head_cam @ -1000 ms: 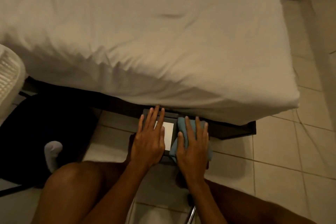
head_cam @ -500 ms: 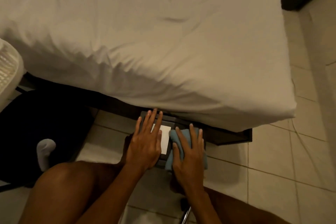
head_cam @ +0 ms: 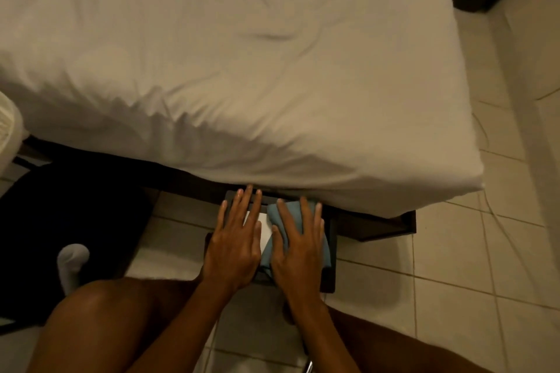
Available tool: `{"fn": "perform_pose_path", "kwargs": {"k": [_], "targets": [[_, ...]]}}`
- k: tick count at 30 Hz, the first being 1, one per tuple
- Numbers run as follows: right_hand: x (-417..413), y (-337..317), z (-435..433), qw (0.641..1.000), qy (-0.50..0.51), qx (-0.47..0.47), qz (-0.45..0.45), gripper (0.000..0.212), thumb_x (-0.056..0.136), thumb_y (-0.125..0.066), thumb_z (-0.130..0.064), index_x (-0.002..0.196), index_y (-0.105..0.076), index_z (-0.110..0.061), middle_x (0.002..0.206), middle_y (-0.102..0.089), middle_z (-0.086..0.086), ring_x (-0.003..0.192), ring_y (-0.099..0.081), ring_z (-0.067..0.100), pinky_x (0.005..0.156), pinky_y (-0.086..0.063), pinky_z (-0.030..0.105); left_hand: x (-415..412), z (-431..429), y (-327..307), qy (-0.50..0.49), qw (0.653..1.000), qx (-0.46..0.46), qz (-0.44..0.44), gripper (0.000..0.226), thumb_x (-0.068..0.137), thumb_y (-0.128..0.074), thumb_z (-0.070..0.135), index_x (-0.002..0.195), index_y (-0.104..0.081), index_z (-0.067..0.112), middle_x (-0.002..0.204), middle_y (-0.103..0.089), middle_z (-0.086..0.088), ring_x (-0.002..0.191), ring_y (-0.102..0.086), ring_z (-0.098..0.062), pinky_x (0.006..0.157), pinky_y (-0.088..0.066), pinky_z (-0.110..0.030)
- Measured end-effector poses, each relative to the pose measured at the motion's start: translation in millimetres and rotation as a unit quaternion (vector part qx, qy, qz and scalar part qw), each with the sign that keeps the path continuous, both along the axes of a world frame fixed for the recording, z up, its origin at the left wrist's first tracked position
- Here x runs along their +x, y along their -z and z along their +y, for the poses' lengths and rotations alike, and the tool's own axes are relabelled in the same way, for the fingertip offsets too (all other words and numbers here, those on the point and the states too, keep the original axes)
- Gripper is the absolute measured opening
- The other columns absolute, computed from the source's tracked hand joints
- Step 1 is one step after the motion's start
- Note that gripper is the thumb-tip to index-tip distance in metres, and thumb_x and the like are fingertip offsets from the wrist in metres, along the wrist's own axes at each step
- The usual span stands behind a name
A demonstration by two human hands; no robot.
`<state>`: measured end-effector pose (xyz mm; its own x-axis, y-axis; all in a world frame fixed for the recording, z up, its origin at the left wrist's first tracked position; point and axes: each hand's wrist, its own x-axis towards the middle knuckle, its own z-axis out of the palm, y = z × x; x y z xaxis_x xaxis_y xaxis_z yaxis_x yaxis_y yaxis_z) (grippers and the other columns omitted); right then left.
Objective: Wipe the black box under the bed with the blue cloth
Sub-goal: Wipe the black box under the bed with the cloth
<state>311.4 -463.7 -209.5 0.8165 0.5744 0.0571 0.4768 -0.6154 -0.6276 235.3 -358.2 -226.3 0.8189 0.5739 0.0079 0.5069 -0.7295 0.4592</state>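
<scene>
Bed (head_cam: 242,70) fills the frame from 9 to 3 o'clock. Black box (head_cam: 330,254) at 6 o'clock pokes out from under its edge. Blue cloth (head_cam: 288,210) has slid back up the lid toward 12 since half a second ago, so wiping continues. Right hand (head_cam: 298,254) flat on cloth, fingers apart; left hand (head_cam: 235,247) flat, spread, steadying the box.
</scene>
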Motion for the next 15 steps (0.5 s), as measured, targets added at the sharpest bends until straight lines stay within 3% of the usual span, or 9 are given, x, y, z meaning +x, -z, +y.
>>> {"fn": "perform_pose_path", "kwargs": {"k": [4, 7, 10, 12, 15], "targets": [[16, -5, 19, 0.999, -0.011, -0.019, 0.040, 0.050, 0.097, -0.048, -0.035, 0.145, -0.037, -0.042, 0.156, -0.027, 0.005, 0.148, -0.012, 0.030, 0.121, -0.008, 0.047, 0, 2, 1, -0.015, 1.000, -0.010, -0.004, 0.057, 0.101, -0.018, 0.031, 0.157, -0.014, 0.020, 0.165, -0.013, 0.000, 0.153, -0.008, -0.012, 0.124, -0.013, -0.039], [22, -7, 10, 0.998, -0.046, -0.031, -0.002, 0.049, 0.097, -0.048, -0.037, 0.145, -0.037, -0.041, 0.154, -0.030, 0.005, 0.145, -0.021, 0.030, 0.121, -0.013, 0.044, -1, 2, 0, -0.023, 1.000, -0.010, -0.010, 0.057, 0.101, -0.017, 0.030, 0.157, -0.016, 0.017, 0.165, -0.014, 0.000, 0.153, -0.010, -0.012, 0.124, -0.015, -0.039], [27, -2, -8, 0.999, 0.040, -0.018, -0.010, 0.044, 0.097, -0.047, -0.039, 0.141, -0.042, -0.039, 0.149, -0.038, 0.008, 0.140, -0.029, 0.029, 0.118, -0.024, 0.046, -1, 1, -1, -0.023, 1.000, -0.006, -0.008, 0.056, 0.102, -0.017, 0.030, 0.157, -0.015, 0.017, 0.165, -0.014, 0.000, 0.153, -0.011, -0.013, 0.124, -0.016, -0.038], [21, -3, -2, 0.997, 0.064, -0.016, 0.027, 0.044, 0.097, -0.042, -0.042, 0.142, -0.042, -0.039, 0.152, -0.035, 0.008, 0.144, -0.021, 0.030, 0.119, -0.017, 0.051, -1, 1, -1, -0.024, 1.000, -0.005, -0.010, 0.056, 0.102, -0.017, 0.031, 0.157, -0.015, 0.017, 0.165, -0.015, 0.000, 0.153, -0.011, -0.013, 0.124, -0.016, -0.038], [18, -7, 6, 0.998, -0.054, -0.033, 0.019, 0.050, 0.096, -0.036, -0.045, 0.145, -0.037, -0.040, 0.156, -0.029, 0.006, 0.147, -0.015, 0.031, 0.121, -0.007, 0.045, -1, 1, -2, -0.022, 1.000, -0.006, -0.013, 0.056, 0.101, -0.019, 0.029, 0.156, -0.016, 0.017, 0.165, -0.016, 0.000, 0.153, -0.012, -0.014, 0.124, -0.013, -0.036]]}}
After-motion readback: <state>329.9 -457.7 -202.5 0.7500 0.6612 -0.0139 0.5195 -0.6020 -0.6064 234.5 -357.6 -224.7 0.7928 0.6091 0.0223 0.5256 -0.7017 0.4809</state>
